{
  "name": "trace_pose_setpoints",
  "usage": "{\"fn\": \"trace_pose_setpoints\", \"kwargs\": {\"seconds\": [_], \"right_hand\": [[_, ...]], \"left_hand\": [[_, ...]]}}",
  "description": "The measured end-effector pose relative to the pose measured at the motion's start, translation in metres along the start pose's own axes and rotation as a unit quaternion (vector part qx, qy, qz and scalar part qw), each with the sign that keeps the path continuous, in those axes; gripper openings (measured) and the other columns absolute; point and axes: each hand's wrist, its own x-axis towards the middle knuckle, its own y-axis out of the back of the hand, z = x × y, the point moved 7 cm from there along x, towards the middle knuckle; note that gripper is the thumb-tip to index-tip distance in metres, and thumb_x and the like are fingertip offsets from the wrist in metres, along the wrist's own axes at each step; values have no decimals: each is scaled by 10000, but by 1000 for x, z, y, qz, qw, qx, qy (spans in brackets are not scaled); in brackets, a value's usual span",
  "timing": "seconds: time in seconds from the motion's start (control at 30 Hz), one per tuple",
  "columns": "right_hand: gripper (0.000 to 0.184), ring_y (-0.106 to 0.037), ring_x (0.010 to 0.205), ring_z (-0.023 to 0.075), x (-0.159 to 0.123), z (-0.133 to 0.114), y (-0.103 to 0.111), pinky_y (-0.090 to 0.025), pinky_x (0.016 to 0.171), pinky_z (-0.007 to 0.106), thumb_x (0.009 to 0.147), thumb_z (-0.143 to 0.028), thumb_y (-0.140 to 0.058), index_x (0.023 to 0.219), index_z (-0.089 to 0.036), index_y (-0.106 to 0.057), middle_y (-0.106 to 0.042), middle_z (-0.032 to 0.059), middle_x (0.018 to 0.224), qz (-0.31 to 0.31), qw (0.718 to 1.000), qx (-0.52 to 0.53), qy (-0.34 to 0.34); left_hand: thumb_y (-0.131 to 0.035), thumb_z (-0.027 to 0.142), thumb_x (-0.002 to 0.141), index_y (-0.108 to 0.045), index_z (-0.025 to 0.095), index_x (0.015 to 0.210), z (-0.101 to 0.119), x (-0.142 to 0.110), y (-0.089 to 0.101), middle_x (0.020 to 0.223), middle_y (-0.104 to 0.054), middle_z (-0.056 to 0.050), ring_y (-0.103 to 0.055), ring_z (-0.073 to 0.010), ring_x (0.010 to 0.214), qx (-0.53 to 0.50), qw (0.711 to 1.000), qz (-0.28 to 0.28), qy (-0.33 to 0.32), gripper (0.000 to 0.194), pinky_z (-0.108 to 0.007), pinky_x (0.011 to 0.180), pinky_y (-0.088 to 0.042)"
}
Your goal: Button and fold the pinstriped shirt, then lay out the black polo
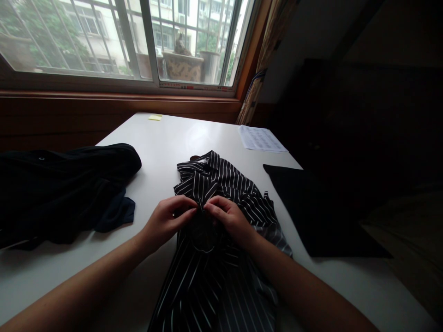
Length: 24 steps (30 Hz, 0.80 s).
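A black shirt with white stripes (238, 184) lies on the white table, its collar end toward the window and its lower part spread toward me. My left hand (173, 214) pinches the shirt's cloth just below the collar between thumb and fingertips. Close beside it, my right hand (226, 214) also pinches the cloth, the fingertips of both hands nearly meeting. Whether a button sits between the fingers is too small to make out. Beneath the hands the shirt gapes in a dark, rounded fold. A small dark round thing shows behind the collar.
A heap of dark clothing (79, 184) lies at the left of the white table (166, 138). Flat black cloth (325, 216) covers the right side. Printed sheets (261, 138) lie at the far right corner, and a yellow sticky note (155, 117) near the far edge. A window stands behind.
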Motion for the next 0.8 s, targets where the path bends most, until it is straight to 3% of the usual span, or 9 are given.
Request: {"fn": "trace_pose_setpoints", "kwargs": {"seconds": [0.13, 0.23, 0.33, 0.57, 0.8], "right_hand": [[253, -528, 634, 111, 0, 0, 0, -434, 585, 235, 860, -444, -689, 887, -192, -676, -598, -17, 763, -2, 1000, -18, 10], [246, -528, 646, 120, 0, -2, 0, -436, 600, 242, 862, -445, -685, 890, -200, -684, -604, -15, 764, 0, 999, -34, 14], [241, -536, 680, 134, -1, -4, 1, -446, 624, 250, 862, -443, -682, 884, -204, -694, -612, -7, 769, 6, 999, -50, 19], [213, -541, 683, 132, -2, -3, 2, -450, 635, 252, 878, -416, -669, 886, -204, -691, -616, -7, 783, 9, 999, -35, 25], [215, -518, 612, 114, -1, -3, 4, -427, 578, 241, 866, -411, -681, 858, -196, -674, -592, -19, 730, 25, 1000, -5, 15]], "left_hand": [[-664, 243, 882, -624, 174, 977, -5, -2, -2, 703, -534, 33, -494, -99, 629, 0, 1000, 20, -6, 125, -205, 564, -400], [-675, 212, 869, -545, 209, 1109, -4, -3, -1, 718, -462, 64, -433, -80, 593, -5, 998, 50, -25, 273, -184, 535, -372], [-679, 184, 863, -553, 249, 1217, 5, -2, 0, 847, -475, 30, -440, -81, 630, 46, 995, 55, -70, 382, -186, 543, -393], [-692, 151, 858, -702, 254, 1022, 17, -2, 3, 936, -479, -18, -517, -137, 804, 181, 968, 83, -150, 194, -244, 660, -475], [-689, 116, 853, -712, 219, 943, 20, -1, 6, 909, -504, -15, -523, -117, 758, 189, 964, 87, -164, 138, -233, 651, -476]]}}
